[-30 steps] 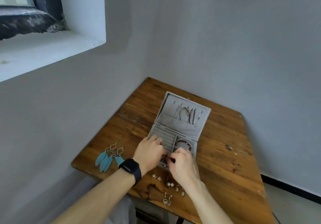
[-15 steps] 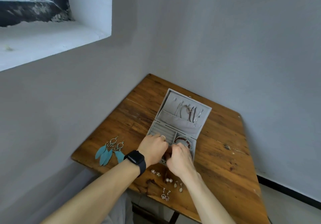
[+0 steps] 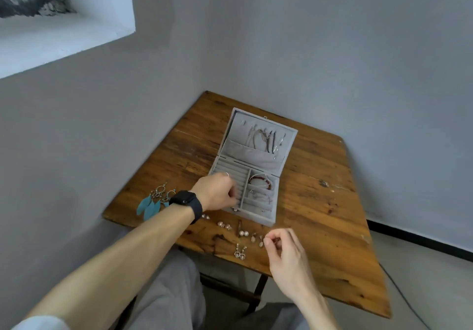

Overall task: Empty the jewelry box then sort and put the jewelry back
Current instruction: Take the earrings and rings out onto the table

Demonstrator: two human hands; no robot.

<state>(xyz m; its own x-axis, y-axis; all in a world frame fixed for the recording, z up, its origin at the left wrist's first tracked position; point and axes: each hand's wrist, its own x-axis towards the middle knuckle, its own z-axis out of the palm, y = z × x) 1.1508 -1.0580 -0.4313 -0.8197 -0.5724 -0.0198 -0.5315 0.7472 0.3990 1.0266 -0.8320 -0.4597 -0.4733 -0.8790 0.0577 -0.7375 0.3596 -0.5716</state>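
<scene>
Several small earrings lie on the table just in front of the box. They look light, hard and apt to skitter, so each is best pinched by its body between thumb and forefinger tips. The right hand hovers over them with those tips drawn together; whether they hold one I cannot tell. The left hand lies curled on the ring rolls at the box's front left, its grasp hidden. Feather earrings lie left of the box, and a bracelet sits inside.
</scene>
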